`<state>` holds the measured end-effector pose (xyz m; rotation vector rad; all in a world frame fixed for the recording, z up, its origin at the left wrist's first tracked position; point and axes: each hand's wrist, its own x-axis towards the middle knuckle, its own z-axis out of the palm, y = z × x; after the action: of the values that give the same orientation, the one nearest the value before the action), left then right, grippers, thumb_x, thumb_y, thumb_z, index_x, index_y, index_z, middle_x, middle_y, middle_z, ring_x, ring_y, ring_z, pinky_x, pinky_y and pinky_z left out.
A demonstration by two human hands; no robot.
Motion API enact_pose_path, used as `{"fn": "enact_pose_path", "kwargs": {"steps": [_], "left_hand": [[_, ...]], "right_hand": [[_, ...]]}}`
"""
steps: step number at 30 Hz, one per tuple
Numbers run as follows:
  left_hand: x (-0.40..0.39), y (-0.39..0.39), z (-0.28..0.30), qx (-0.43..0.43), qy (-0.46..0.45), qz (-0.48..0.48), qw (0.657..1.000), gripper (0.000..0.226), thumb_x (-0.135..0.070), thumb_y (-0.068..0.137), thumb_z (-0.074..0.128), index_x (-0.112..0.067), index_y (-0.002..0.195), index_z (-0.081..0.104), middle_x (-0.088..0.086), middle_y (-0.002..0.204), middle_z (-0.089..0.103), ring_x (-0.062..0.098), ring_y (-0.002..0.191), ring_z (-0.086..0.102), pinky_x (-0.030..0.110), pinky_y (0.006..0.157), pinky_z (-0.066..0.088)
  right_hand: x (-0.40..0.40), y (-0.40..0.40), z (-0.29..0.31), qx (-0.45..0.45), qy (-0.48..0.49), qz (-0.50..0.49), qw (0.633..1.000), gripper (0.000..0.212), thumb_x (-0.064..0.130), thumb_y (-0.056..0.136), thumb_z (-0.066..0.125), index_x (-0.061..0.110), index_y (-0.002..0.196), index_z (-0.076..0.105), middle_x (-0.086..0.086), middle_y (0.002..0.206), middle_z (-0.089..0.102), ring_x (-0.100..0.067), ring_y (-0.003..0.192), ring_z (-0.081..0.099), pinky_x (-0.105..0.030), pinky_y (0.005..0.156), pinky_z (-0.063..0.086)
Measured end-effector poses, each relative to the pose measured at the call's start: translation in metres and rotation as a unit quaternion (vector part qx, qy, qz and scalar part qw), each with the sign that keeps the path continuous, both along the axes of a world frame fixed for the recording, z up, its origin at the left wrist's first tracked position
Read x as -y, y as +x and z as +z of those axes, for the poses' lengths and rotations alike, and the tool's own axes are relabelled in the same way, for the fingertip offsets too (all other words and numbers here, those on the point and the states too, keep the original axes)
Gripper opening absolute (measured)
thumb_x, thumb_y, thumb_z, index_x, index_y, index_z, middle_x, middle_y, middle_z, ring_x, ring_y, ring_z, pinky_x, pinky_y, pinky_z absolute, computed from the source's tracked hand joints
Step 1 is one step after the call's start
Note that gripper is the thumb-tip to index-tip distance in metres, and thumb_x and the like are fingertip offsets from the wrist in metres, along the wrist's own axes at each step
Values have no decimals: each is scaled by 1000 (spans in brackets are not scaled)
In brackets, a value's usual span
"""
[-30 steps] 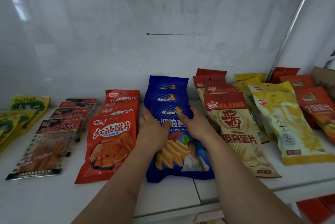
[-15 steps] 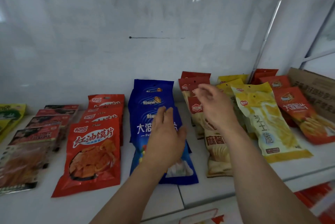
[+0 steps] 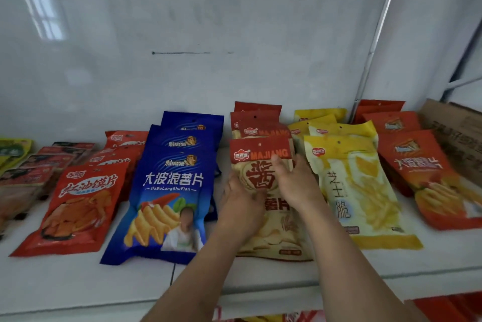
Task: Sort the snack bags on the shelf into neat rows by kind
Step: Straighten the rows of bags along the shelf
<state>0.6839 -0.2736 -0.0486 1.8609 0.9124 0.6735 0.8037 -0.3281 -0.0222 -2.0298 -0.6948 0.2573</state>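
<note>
The fingers of the right hand lay nearly straight and together, spread flat on the front of the foremost MAJIANG chip bag with their tips just under its red header, pressing rather than gripping; the fingers of the left hand rested on the same bag's left side near its edge, and whether they curled under that edge could not be told. Flat hands on both sides of one bag suit squaring it up, so the step in hand was probably aligning this bag with the MAJIANG bags stacked behind it, whose red tops showed stepped like shingles so that each label stayed readable. The bag lay face up on the white shelf, near its front edge, in a column of its own kind. To its left ran the column of blue wavy chip bags, overlapped in the same way, then the red bags and, further left, darker packs and green and yellow bags at the picture's edge. To its right sat the yellow stick bags, just beside it, and then the orange-red bags, with a cardboard box at the far right. Most kinds already stood in separate rows, so the sorting looked well along.
</note>
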Motion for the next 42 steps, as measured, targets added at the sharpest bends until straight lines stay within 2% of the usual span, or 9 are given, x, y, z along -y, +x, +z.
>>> {"fn": "enact_pose_path", "kwargs": {"steps": [10, 15, 20, 24, 26, 30, 36, 39, 42], "left_hand": [[-14, 9, 6, 15, -68, 51, 996, 86, -56, 71, 69, -32, 143, 29, -2, 141, 46, 21, 127, 50, 50, 104, 48], [-34, 18, 8, 15, -104, 44, 993, 93, -73, 55, 64, -30, 134, 39, 0, 133, 54, 24, 120, 58, 49, 99, 52], [-30, 23, 14, 14, -134, 27, 991, 73, -59, 77, 70, -23, 133, 40, 4, 125, 62, 21, 105, 67, 41, 85, 60], [-35, 24, 12, 14, -126, 31, 991, 54, -42, 93, 65, -17, 133, 40, 4, 121, 63, 18, 101, 66, 25, 67, 53], [-38, 26, 10, 13, -115, 30, 993, 55, -43, 92, 65, -17, 134, 39, 5, 122, 62, 19, 102, 66, 29, 73, 56], [-39, 27, 7, 1, -93, 29, 995, 65, -56, 85, 63, -23, 136, 38, 4, 126, 59, 22, 107, 64, 45, 90, 57], [-33, 21, 11, 2, -69, 38, 997, 80, -67, 70, 57, -25, 135, 37, 3, 130, 56, 25, 116, 61, 50, 95, 54], [-21, 14, 17, -30, 11, 40, 999, 89, -60, 87, 57, -17, 155, 16, 7, 158, 29, 30, 146, 31, 50, 116, 34], [-4, 8, 13, -83, 124, 39, 988, 84, -56, 97, 47, -19, 159, 2, 3, 167, 4, 24, 154, 2, 41, 124, 9]], "right_hand": [[-2, 21, 3, -27, 3, 26, 999, 83, 65, 94, 44, 13, 156, 22, -9, 156, 38, -29, 142, 38, -44, 113, 33], [-14, 31, 1, -88, -20, 26, 996, 89, 71, 91, 41, 15, 157, 19, -9, 154, 42, -32, 138, 44, -47, 112, 38], [-23, 38, -2, -111, -33, 35, 993, 84, 75, 89, 39, 18, 150, 34, -7, 139, 56, -29, 123, 57, -49, 104, 46], [-24, 38, -3, -160, -16, 57, 985, 80, 80, 83, 41, 23, 139, 48, -1, 119, 67, -21, 102, 65, -38, 84, 53], [-24, 38, -3, -149, -15, 61, 987, 76, 75, 88, 42, 22, 142, 43, -2, 124, 64, -23, 107, 63, -36, 82, 49], [-28, 40, 0, -71, -36, 38, 996, 75, 68, 94, 40, 17, 149, 35, -6, 138, 57, -29, 123, 56, -43, 101, 47], [-41, 44, 5, 0, -26, 30, 999, 81, 65, 92, 47, 18, 154, 24, -9, 151, 43, -31, 136, 46, -50, 110, 41], [-52, 44, 23, 138, -60, 21, 988, 81, 66, 94, 41, 20, 157, 21, -10, 160, 28, -31, 148, 25, -50, 119, 26], [-67, 43, 43, 244, -109, 58, 962, 76, 66, 96, 33, 28, 158, 14, -3, 166, 13, -27, 153, 10, -51, 121, 14]]}}
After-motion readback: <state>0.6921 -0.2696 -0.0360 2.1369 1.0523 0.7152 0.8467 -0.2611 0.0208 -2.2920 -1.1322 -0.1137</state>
